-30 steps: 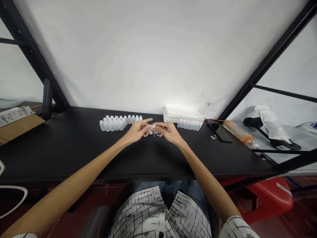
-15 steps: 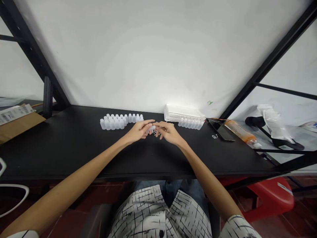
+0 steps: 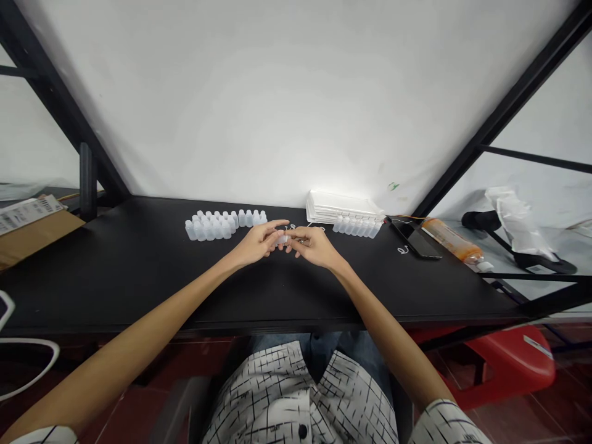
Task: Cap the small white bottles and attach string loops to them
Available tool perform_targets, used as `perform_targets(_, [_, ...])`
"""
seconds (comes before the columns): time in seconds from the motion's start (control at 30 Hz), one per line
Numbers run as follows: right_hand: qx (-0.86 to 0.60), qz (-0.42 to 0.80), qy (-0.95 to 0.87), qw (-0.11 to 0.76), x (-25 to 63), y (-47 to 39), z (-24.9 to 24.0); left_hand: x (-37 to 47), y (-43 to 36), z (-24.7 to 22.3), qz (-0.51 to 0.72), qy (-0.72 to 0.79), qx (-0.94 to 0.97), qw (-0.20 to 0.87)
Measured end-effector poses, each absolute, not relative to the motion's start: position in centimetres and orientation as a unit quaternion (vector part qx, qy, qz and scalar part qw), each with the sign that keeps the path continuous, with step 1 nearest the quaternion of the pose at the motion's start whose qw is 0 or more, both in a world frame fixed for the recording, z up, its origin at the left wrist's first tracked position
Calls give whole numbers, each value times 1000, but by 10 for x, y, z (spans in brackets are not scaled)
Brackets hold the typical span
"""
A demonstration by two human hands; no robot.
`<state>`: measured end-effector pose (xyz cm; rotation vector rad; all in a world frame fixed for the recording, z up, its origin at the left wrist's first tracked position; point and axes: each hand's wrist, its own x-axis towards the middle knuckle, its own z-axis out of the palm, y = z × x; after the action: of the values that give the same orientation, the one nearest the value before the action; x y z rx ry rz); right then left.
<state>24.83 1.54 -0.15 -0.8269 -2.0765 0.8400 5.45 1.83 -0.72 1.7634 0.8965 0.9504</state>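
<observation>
Between my hands, above the black table (image 3: 287, 290), lies a small translucent plastic bottle (image 3: 282, 239), tilted on its side. My left hand (image 3: 257, 243) is closed around its body. The fingers of my right hand (image 3: 314, 245) pinch its other end, where the cap or neck is hidden by the fingertips. To the left of my hands, a group of similar small bottles (image 3: 210, 227) stands upright in rows. A shorter group of bottles with thin tips (image 3: 357, 226) stands to the right.
Behind the right-hand bottles lies a stack of white flat packs (image 3: 342, 205). A phone (image 3: 420, 239), an orange-labelled bottle (image 3: 453, 240) and a curled white strip (image 3: 402, 250) lie on the right. At the far left is a cardboard box (image 3: 37, 231).
Both hands stay in nearly the same place with the small bottle between them. My right fingers have closed in more tightly at its end. The camera view has shifted slightly.
</observation>
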Motion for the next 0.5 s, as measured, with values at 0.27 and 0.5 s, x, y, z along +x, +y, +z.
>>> perform_targets(0.27, [-352, 314, -758, 450, 246, 17, -4, 54, 19, -1, 407, 404, 736, 360])
perform_targets(0.5, [-327, 377, -726, 474, 245, 19, -5, 49, 13, 5, 434, 371, 734, 369])
